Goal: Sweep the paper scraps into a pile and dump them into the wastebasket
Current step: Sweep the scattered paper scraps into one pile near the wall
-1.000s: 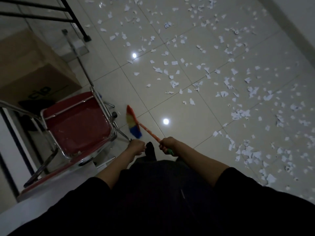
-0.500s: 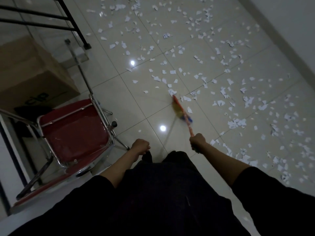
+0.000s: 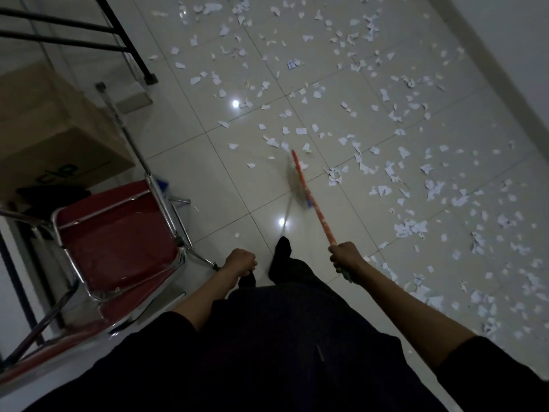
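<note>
Black sleeves and dark clothes are nearest to us. Our left hand (image 3: 240,261) is curled into a fist near our foot, and we cannot tell if it holds anything. Our right hand (image 3: 344,257) has its fingers wrapped tight round the orange handle of the broom (image 3: 309,191). That grip is closed all the way on the stick, and a green end pokes out below the hand. The broom head is blurry and sits low over the floor (image 3: 208,179), a little ahead of our foot.

White paper scraps (image 3: 410,228) lie all over the shiny tiles. Most of them are on the right side of the floor and in the far part, with some just past the broom head. The tiles right in front of our foot have only a few bits.

On the left stands a red chair (image 3: 116,239) with shiny metal legs. Behind it is a brown cardboard box (image 3: 50,129). Farther off, at the top left, are black railings (image 3: 74,34). A pale wall (image 3: 511,40) runs along the far right.
</note>
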`<state>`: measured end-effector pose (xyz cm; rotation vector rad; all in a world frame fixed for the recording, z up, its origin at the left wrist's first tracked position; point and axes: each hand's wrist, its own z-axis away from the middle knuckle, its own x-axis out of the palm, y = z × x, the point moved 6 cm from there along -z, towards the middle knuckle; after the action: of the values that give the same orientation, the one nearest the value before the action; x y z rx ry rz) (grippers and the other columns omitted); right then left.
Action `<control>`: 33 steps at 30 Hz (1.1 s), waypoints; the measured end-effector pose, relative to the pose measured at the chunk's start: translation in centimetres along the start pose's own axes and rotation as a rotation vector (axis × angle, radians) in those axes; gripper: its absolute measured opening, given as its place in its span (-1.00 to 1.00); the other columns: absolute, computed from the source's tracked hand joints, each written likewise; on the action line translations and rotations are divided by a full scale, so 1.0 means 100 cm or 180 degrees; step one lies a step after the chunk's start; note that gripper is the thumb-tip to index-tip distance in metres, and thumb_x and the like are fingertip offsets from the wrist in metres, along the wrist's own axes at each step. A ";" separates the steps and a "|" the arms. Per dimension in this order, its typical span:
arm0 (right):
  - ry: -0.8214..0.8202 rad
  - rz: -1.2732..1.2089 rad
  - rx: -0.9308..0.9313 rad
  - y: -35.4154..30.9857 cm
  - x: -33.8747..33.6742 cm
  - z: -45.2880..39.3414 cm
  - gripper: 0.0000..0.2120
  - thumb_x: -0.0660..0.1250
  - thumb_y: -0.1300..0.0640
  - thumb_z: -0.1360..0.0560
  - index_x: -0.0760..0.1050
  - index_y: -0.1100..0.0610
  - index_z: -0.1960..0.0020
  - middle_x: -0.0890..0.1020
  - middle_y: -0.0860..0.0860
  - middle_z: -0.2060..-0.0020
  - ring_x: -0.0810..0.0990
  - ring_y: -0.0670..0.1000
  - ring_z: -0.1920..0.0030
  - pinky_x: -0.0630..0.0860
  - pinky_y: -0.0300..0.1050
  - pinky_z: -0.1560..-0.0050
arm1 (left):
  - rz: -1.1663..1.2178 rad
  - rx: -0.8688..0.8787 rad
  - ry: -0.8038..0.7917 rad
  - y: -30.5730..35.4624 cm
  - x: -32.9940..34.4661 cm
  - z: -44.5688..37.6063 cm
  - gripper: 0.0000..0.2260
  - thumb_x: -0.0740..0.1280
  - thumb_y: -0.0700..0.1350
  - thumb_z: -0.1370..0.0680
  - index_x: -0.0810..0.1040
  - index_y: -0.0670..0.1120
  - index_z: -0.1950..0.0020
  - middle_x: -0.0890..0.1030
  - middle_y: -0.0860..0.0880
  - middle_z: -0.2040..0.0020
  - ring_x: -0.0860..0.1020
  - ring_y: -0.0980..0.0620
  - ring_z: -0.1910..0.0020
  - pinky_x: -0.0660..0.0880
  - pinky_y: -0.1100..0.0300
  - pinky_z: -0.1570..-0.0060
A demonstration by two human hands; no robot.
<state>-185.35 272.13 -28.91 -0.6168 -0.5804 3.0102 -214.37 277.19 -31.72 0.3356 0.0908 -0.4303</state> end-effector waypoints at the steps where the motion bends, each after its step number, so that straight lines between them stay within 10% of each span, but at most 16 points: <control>1: -0.0170 -0.0021 0.0042 -0.006 0.001 0.001 -0.88 0.20 0.23 -0.53 0.43 0.30 0.06 0.45 0.10 0.41 0.35 -0.01 0.51 0.28 -0.23 0.56 | 0.0021 -0.0003 0.0022 0.008 0.005 -0.001 -0.84 0.21 -0.24 -0.56 0.49 -0.18 0.22 0.59 -0.13 0.19 0.51 0.02 0.31 0.41 0.24 0.33; 16: -0.1735 0.1358 0.0236 -0.056 0.079 0.021 -0.84 0.12 0.18 -0.58 0.42 0.24 -0.04 0.43 0.05 0.38 0.32 -0.08 0.52 0.25 -0.27 0.59 | 0.0514 -0.0211 0.0275 0.007 0.018 -0.001 -0.86 0.20 -0.21 -0.56 0.49 -0.16 0.17 0.59 -0.09 0.20 0.54 0.02 0.25 0.43 0.22 0.28; 24: -0.1243 0.2580 -0.0402 -0.043 0.101 0.036 -0.56 0.29 0.15 -0.54 0.33 0.36 -0.33 0.54 0.15 0.00 0.50 0.04 0.17 0.41 -0.20 0.34 | 0.0659 -0.0266 0.0278 -0.030 0.011 0.008 -0.86 0.26 -0.23 -0.53 0.50 -0.14 0.23 0.59 -0.09 0.24 0.54 0.03 0.30 0.45 0.24 0.32; 33: -0.0537 0.2801 -0.1133 -0.048 0.084 0.054 -0.83 0.11 0.25 -0.60 0.43 0.30 -0.09 0.57 0.22 0.02 0.55 0.14 0.12 0.44 -0.10 0.23 | 0.0519 -0.0208 0.0161 -0.050 0.012 0.019 -0.84 0.20 -0.19 -0.58 0.49 -0.13 0.18 0.61 -0.10 0.13 0.54 0.04 0.25 0.43 0.24 0.32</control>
<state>-195.40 275.46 -25.75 -0.8051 -1.1241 3.8326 -215.34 271.83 -31.64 0.2873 0.1257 -0.2568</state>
